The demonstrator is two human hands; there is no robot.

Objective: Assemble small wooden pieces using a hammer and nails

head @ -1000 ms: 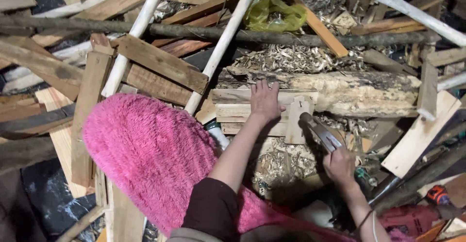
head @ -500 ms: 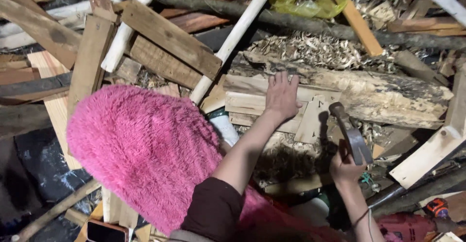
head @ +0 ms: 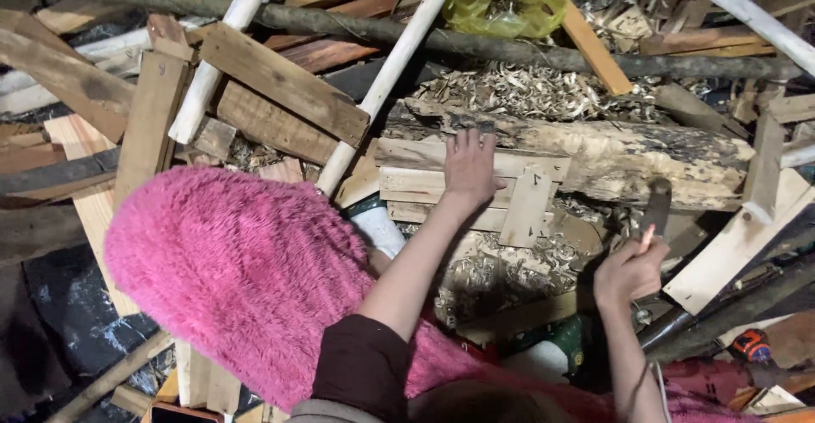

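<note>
Presently the left hand [head: 469, 167] lies flat, palm down and fingers spread, on a stack of pale wooden slats [head: 424, 181] set against a rough log [head: 645, 156]; it presses on the wood and is not closed around anything. The right hand [head: 630, 268] is clenched round the handle of a hammer [head: 655, 207], whose dark head points upward, just in front of the log and to the right of a short upright slat [head: 526, 207] fixed across the stack.

Against the frame half a second earlier, the left hand rests on the same slats with no evident shift. The hammer then leaned with its head tilted toward the right; it now stands closer to upright, and the right hand sits slightly nearer the slats. One second ago the tool lay lower and more level, its head toward the slats.

Wood shavings [head: 518, 92] cover the ground behind the log and below the slats. A pink fluffy cloth [head: 238, 262] fills the lower left, over the person's lap. Pale round poles [head: 395, 62] cross loose planks [head: 280, 79] at upper left, and a yellow plastic bag [head: 505, 3] lies at the top.
</note>
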